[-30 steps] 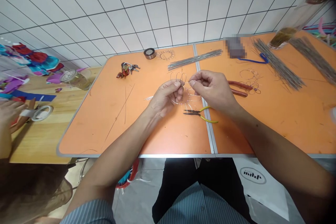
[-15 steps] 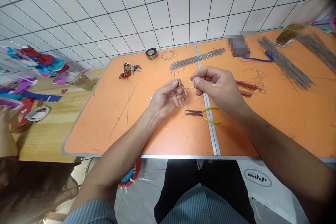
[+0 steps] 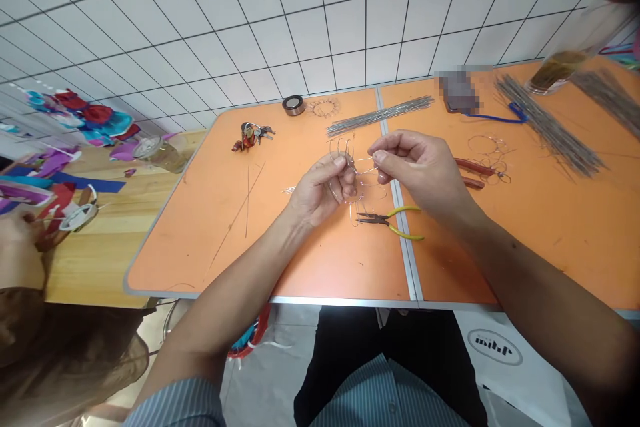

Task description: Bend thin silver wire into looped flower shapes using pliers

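Observation:
Thin metal wire bent into a ring with loops point(image 3: 343, 147) is pinched between the thumb and fingers of my left hand point(image 3: 324, 188). My right hand point(image 3: 413, 163) has its thumb and forefinger closed on a wire end point(image 3: 368, 161) that runs across to the ring. My fingers hide part of the wirework. Just below the hands lie long-nose pliers point(image 3: 383, 219) with yellow handles, their jaws pointing left beside the wire loops. Red-handled pliers point(image 3: 473, 170) lie partly behind my right hand, with loose wire rings point(image 3: 487, 145) near them.
Straight wires form a bundle point(image 3: 380, 115) behind my hands, and a larger bundle point(image 3: 550, 123) lies to the right. A tape roll point(image 3: 293, 105) and keys point(image 3: 254, 136) are at the back left. Another person's hand point(image 3: 19, 230) is by a white spool point(image 3: 79, 217) at far left.
The camera view has shifted slightly, moving the table a little right in the picture. My hands keep their grips on the wire. The other person's hand has moved nearer the spool.

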A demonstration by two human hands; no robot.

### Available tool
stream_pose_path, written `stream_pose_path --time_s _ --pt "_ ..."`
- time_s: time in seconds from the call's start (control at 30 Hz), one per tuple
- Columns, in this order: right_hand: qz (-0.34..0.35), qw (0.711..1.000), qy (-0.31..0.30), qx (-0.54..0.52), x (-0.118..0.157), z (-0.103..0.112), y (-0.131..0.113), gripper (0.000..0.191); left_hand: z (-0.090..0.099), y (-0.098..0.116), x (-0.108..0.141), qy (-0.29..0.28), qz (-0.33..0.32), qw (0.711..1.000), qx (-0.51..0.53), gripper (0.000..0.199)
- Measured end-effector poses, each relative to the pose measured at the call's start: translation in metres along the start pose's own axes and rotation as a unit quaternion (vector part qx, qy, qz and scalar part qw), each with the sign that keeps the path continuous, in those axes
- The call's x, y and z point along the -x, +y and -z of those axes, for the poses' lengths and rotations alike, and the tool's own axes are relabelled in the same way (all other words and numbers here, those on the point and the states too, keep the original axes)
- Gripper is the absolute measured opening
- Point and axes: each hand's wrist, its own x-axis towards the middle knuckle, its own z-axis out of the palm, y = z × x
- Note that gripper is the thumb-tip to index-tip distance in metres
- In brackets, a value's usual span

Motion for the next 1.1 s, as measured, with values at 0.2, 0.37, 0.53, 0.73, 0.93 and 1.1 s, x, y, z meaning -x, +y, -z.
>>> stream_pose_path --time_s 0.2,0.37,0.53,0.73,0.93,1.1 --pt "-0.013 1.000 0.014 0.005 -0.004 0.003 0.005 0.004 0.000 -0.001 0.000 -0.018 -0.050 0.998 -0.032 0.034" --pt "-0.027 0.999 0.030 0.010 -0.007 0.003 0.008 0.004 0.003 -0.004 -0.002 -0.023 -0.059 0.997 -0.054 0.038" --pt "-0.034 0.999 0.017 0.038 -0.007 0.003 0.008 0.004 0.005 -0.006 -0.003 -0.029 -0.068 0.996 -0.053 0.036" --pt "-0.030 0.996 0.001 0.087 -0.009 0.005 0.011 0.004 0.001 -0.003 -0.002 -0.034 -0.061 0.997 -0.039 0.031" --pt "-0.033 0.995 0.011 0.089 -0.010 0.005 0.013 0.006 0.001 -0.004 -0.002 -0.028 -0.065 0.997 -0.029 0.025" --pt "-0.034 0.996 0.019 0.081 -0.011 0.004 0.015 0.008 0.002 -0.006 -0.002 -0.022 -0.082 0.995 -0.048 0.024"
